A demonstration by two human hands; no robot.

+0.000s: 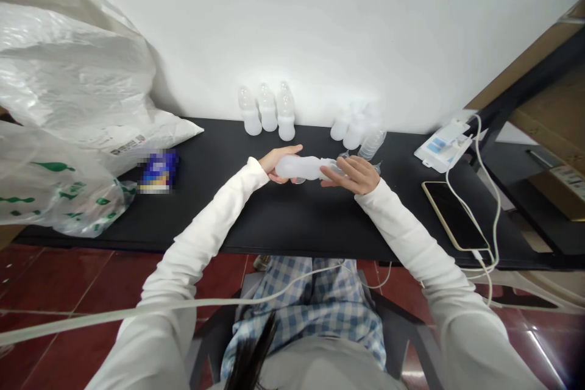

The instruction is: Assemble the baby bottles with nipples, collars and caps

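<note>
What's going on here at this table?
A seated person is holding a frosted plastic bottle sideways over a black table. The left hand wraps its wide end, and the right hand is around its narrow end. Similar upright bottles stand in a row against the white wall. A phone lies to the right, and white plastic bags sit to the left.

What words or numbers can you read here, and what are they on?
None can be read: the label on the white plastic bag, the pixelated blue packet, the green print on the clear plastic bag and the label on the cardboard box are too small or blurred.
</note>
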